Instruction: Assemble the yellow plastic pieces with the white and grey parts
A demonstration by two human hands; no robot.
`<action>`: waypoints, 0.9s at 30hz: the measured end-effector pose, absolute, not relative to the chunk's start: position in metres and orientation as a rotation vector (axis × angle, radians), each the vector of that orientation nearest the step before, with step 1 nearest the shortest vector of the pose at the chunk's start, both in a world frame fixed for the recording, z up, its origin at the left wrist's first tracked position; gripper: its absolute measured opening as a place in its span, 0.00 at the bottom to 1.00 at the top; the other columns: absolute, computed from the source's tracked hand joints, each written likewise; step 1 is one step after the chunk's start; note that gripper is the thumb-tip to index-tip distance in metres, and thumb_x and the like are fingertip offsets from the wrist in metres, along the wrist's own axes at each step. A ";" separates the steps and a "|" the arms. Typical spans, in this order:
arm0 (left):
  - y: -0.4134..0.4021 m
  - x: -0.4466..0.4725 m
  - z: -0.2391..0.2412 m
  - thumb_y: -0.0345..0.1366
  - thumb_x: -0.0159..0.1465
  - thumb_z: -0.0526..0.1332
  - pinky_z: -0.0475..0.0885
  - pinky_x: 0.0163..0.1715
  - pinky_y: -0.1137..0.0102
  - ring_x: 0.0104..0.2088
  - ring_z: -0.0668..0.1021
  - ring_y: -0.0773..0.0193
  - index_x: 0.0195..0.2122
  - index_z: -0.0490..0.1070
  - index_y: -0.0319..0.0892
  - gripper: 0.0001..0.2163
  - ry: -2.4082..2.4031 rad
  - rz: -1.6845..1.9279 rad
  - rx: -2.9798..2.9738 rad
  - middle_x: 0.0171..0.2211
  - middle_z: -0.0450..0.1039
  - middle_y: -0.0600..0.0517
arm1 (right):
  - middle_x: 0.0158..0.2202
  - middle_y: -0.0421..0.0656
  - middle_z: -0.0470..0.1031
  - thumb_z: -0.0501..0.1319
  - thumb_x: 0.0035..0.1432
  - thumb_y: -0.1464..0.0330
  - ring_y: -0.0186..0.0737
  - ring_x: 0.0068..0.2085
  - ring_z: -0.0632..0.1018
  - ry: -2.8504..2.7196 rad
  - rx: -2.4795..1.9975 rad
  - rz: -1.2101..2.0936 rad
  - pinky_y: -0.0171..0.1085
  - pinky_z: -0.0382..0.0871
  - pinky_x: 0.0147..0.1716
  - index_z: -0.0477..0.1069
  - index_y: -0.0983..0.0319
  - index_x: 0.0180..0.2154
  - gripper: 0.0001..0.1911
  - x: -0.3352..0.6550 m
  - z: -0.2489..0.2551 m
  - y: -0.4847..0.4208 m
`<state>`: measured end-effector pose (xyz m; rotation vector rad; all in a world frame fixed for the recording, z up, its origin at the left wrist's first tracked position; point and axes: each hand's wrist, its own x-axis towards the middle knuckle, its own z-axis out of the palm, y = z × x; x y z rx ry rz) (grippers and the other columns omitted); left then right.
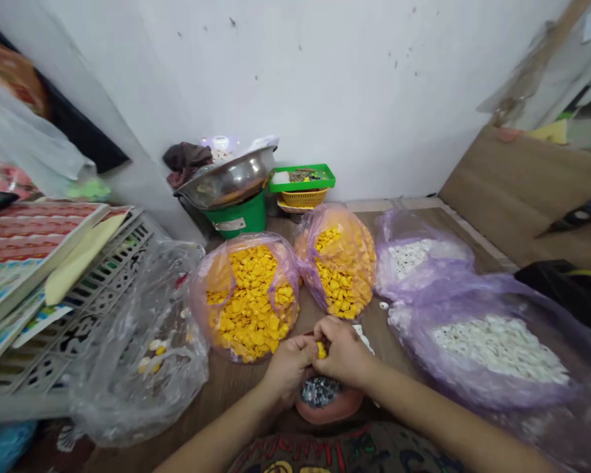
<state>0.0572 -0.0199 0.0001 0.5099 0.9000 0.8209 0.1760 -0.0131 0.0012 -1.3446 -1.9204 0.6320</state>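
You are pinching a yellow piece (321,350) between left hand (291,368) and right hand (345,351), apparently working it, needing steady pressure next.

- Looks like a small hand-assembly workshop or a home work corner; which of the two cannot be told.
- At the grip of the left hand (289,361) and right hand (342,351): a small yellow piece (321,350), above a pinkish bowl (328,415) of dark bits.
- Just beyond the grip: two tinted plastic bags (362,246) of loose yellow pieces, in bulk.
- Right of the grip: purple bags (477,295) of white pieces.
- Farther beyond: a metal basin (236,180) over a green bucket (249,213), beside a stacked green tray (331,176).
- Well left: a grey crate (123,253) bearing printed sheets (29,226).
- Behind everything: a plain, marked wall (325,85).
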 end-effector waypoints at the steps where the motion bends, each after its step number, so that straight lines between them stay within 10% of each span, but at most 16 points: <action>1: -0.017 0.057 0.000 0.42 0.35 0.71 0.63 0.22 0.75 0.18 0.68 0.72 0.17 0.70 0.35 0.16 0.880 0.806 0.514 0.14 0.66 0.55 | 0.22 0.35 0.59 0.57 0.35 0.76 0.33 0.25 0.64 -1.890 -1.349 0.619 0.31 0.57 0.23 0.57 0.60 0.22 0.10 0.177 0.001 -0.013; 27: -0.020 0.058 -0.017 0.39 0.41 0.70 0.65 0.24 0.76 0.22 0.72 0.70 0.28 0.73 0.34 0.16 0.618 0.742 0.379 0.22 0.72 0.50 | 0.23 0.34 0.60 0.69 0.30 0.74 0.31 0.26 0.63 -2.052 -1.374 0.844 0.30 0.54 0.25 0.61 0.62 0.20 0.17 0.188 0.015 -0.013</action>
